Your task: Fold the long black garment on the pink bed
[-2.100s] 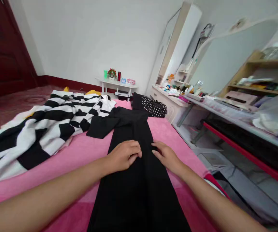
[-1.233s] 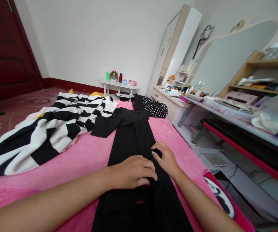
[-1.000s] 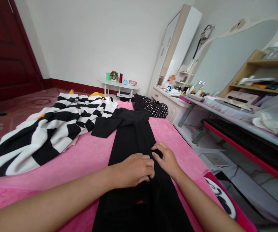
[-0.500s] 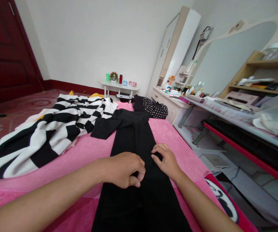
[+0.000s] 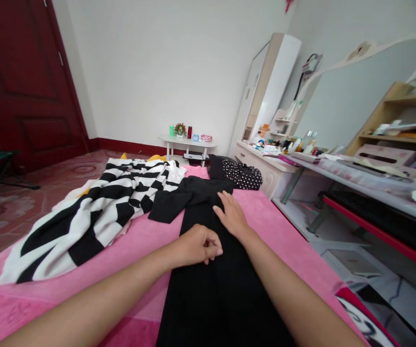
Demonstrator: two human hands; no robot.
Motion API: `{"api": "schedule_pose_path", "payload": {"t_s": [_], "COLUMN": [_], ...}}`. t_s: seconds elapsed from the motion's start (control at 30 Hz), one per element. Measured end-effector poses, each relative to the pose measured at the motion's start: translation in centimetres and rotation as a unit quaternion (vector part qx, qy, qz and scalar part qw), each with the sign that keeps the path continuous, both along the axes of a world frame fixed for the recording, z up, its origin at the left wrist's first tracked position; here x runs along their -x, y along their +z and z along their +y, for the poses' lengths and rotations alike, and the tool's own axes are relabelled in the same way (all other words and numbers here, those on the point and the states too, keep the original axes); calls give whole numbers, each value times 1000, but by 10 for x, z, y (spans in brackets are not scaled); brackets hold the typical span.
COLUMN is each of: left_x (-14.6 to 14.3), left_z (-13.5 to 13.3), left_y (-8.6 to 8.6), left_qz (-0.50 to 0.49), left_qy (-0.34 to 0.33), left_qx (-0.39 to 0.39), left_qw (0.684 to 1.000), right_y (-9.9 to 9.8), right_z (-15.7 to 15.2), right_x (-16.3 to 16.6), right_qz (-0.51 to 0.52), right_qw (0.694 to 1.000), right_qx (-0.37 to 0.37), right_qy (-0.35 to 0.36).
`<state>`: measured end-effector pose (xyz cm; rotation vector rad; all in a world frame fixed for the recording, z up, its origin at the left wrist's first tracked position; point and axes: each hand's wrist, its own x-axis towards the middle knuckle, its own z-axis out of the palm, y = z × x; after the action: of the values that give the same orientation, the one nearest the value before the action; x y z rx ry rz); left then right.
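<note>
Since the earlier frame, the right hand was slid flat and open up the black garment laid along the pink bed, while the left hand was kept curled, pinching its fabric.

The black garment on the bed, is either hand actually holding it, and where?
The left hand pinches a fold mid-length in the black garment. The right hand lies flat and open on it farther up, gripping nothing.
</note>
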<state>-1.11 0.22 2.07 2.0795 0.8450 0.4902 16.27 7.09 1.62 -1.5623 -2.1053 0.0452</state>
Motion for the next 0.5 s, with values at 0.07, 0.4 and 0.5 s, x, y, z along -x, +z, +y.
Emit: {"api": "schedule_pose_path", "payload": {"t_s": [0.07,0.4,0.5], "left_x": [18,111,111], "left_z": [15,89,99], "left_y": [8,-4,-9], "left_qz": [47,298,315], "left_qy": [112,460,444], "left_qx": [-107,-188,-135], "left_qw": [987,815,828], "right_y": [-17,-36,-37], "right_z": [8,11,12], "right_x": [5,-1,-1], "right_qz": [-12,16,30], "right_qw": [998,997,998], "right_qx": [63,72,61], "right_qy": [-3,4,5]}}
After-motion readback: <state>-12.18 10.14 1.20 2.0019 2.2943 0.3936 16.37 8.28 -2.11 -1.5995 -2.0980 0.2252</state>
